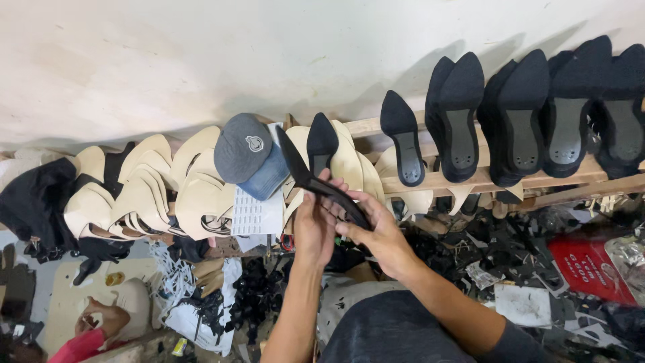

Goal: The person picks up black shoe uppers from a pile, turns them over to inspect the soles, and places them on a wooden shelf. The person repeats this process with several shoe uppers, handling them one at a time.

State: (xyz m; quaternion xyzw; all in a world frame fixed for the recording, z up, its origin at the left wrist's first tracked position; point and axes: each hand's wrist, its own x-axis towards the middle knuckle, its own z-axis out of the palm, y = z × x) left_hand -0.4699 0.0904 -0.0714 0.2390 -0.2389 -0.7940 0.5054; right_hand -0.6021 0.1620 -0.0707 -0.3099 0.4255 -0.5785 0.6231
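Right hand being closed on black insole, left hand gripping alongside; long axis running up-left beyond fingers.

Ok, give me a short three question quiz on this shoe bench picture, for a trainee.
1. True or false: both hands are on the black pointed sole piece.
2. What lies on the cream shoe parts left of the hands? A) a grey and blue cap B) a red box C) a hammer
3. Fill in: the finished black shoes lean against the wall on a ______ rack.

Key
1. True: the left hand and the right hand both grip it.
2. A: the cap.
3. Wooden: the rack is made of bare wooden slats.
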